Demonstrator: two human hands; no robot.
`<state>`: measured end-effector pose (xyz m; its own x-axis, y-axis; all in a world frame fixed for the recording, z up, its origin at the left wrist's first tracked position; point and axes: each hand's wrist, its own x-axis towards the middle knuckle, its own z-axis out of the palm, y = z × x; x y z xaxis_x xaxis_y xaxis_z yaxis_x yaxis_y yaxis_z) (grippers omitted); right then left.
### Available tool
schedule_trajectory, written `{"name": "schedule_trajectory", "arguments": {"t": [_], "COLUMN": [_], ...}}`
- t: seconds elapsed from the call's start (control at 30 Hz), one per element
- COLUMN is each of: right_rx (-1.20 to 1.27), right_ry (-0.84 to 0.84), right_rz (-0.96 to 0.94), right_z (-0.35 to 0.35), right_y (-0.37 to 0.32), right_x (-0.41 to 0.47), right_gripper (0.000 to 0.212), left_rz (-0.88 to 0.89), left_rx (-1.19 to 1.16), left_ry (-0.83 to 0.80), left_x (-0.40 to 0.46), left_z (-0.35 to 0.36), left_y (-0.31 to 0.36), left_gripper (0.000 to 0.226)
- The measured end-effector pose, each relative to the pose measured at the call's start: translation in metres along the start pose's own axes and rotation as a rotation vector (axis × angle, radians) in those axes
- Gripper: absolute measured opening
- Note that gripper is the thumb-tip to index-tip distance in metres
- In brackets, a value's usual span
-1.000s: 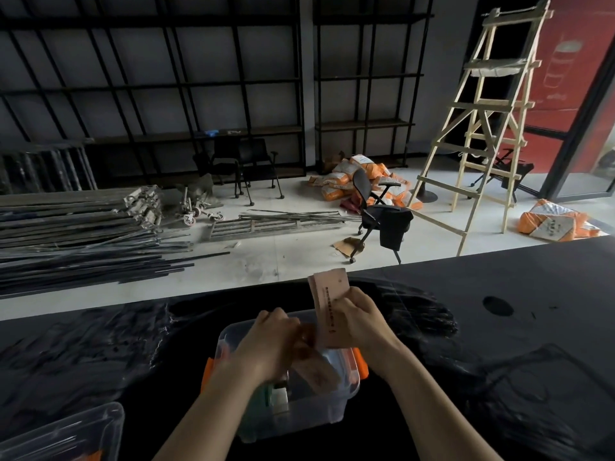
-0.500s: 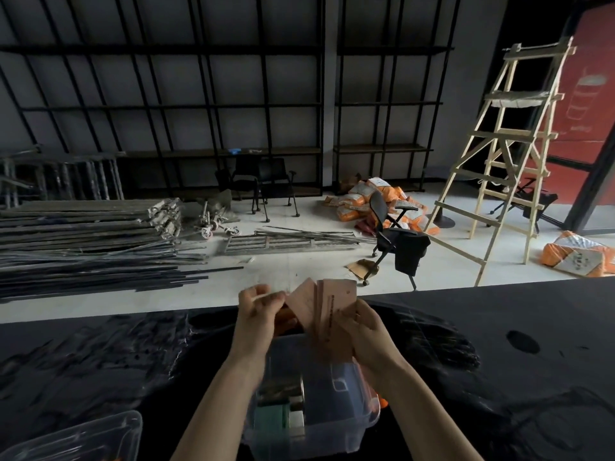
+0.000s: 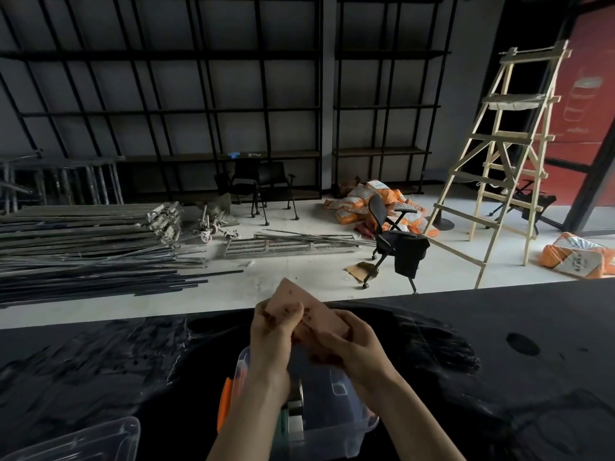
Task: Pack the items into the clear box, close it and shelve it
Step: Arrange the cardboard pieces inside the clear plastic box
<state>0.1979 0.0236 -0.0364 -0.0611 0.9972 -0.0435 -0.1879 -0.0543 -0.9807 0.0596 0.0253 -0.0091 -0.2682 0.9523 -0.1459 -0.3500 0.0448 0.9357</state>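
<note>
A clear plastic box (image 3: 336, 404) with orange latches stands open on the black table (image 3: 499, 344), right in front of me. A roll of tape and other small items lie inside it, partly hidden by my forearms. Above the box's far edge both hands hold pink paper packets (image 3: 319, 316) with dark print. My left hand (image 3: 274, 331) grips the packets' left end. My right hand (image 3: 356, 344) grips the right end from below.
A clear lid or second container (image 3: 83, 440) lies at the table's near left corner. Beyond the table's far edge are metal bars (image 3: 83, 254), an office chair (image 3: 392, 237), a wooden ladder (image 3: 506, 154), orange sacks and black shelving (image 3: 199, 111) on the back wall.
Both hands lifted the pink packets up out of the box and brought them together, tilting them from upright to slanted. The camera view tipped upward.
</note>
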Motion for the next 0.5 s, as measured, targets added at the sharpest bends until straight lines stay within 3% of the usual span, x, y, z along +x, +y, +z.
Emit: {"name": "schedule_trajectory", "arguments": {"t": [0.1,0.23,0.3,0.37,0.47,0.5], "right_rx": [0.09,0.0,0.014,0.052,0.069,0.061], "right_ry": [0.069,0.076,0.108,0.163,0.204,0.229], "right_rz": [-0.013,-0.034,-0.031,-0.039,-0.037,-0.03], "right_z": [-0.003,0.004,0.013,0.023,0.036,0.037], "right_y": [-0.007,-0.014,-0.016,-0.019,-0.021,-0.022], "right_x": [-0.001,0.001,0.002,0.002,-0.001,-0.001], "right_gripper": [0.025,0.025,0.018,0.017,0.055,0.057], "left_rz": [0.126,0.275,0.263,0.264,0.353,0.352], "left_rx": [0.191,0.531,0.431,0.292,0.25,0.236], "left_ry": [-0.064,-0.129,-0.121,-0.022,0.213,0.241], "left_x": [0.0,0.001,-0.005,-0.009,-0.01,-0.007], "left_z": [-0.01,-0.017,-0.009,0.004,0.011,0.01], "left_y": [0.004,0.015,0.015,0.012,0.008,0.006], "left_gripper": [0.032,0.024,0.022,0.041,0.033,0.024]}}
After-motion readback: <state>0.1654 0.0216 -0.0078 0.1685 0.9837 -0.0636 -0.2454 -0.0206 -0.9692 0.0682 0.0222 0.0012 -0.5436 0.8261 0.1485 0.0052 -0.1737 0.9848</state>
